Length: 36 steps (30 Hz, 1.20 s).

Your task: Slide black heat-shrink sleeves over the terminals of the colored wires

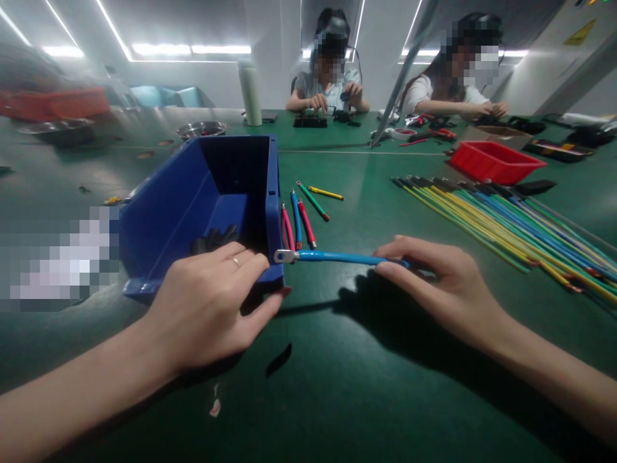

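My right hand [441,283] pinches a blue cable [337,258] near its right end, between thumb and fingers. The cable lies level above the table, its silver ring lug [285,256] pointing left, close to the bin's front right corner. My left hand [212,302] is over the front lip of a blue plastic bin [164,199], thumb spread away from the fingers. Some of its fingertips are hidden, and I see nothing held in it. Just beyond those fingers, black sleeve-like pieces [214,238] lie in the bin.
Short lugged cables [308,222] in several colours lie right of the bin. A bundle of longer cables [511,225] spreads at right, near a red tray [496,161]. A black scrap [278,360] lies in front. Two people [330,83] work across the green table [366,399].
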Each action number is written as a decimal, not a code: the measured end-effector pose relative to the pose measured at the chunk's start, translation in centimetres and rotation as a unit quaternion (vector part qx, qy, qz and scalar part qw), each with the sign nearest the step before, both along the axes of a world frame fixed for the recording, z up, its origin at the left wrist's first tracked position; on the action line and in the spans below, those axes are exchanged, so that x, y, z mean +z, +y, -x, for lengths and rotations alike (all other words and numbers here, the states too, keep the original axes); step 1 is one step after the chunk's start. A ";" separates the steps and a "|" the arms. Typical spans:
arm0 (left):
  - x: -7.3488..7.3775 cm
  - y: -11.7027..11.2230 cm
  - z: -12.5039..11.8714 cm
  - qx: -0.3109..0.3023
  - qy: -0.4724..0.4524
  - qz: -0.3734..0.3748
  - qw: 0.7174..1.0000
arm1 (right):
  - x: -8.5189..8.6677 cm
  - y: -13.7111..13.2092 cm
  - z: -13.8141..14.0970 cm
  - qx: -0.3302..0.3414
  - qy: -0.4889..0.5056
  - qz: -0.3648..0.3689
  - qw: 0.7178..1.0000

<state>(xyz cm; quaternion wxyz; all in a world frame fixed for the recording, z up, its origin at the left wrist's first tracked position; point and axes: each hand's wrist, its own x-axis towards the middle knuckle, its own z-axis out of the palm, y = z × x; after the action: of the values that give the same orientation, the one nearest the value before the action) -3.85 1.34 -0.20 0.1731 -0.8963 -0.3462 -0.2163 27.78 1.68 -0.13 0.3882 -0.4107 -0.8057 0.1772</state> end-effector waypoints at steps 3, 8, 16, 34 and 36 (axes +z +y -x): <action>-0.1 -0.1 0.0 -0.003 -0.005 -0.007 1.000 | -0.1 0.3 0.0 0.030 -0.033 -0.061 0.997; -0.2 -0.3 0.0 0.001 -0.010 0.008 1.000 | -0.7 0.3 0.0 0.043 -0.075 -0.104 0.991; 0.2 -0.2 0.0 0.001 0.003 0.014 1.000 | -2.4 0.4 -0.5 0.001 -0.080 -0.109 0.991; 0.9 -0.2 0.5 0.105 0.040 0.022 0.993 | -1.8 0.4 0.0 0.015 -0.086 -0.105 0.991; 1.1 -0.2 0.4 0.093 0.040 0.024 0.995 | -2.0 0.4 0.1 0.011 -0.076 -0.109 0.991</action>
<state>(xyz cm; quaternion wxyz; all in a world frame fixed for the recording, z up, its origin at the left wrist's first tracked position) -4.28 1.12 0.85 0.1849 -0.8721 -0.4257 -0.1552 27.69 2.09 -2.08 0.3664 -0.3696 -0.8517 0.0612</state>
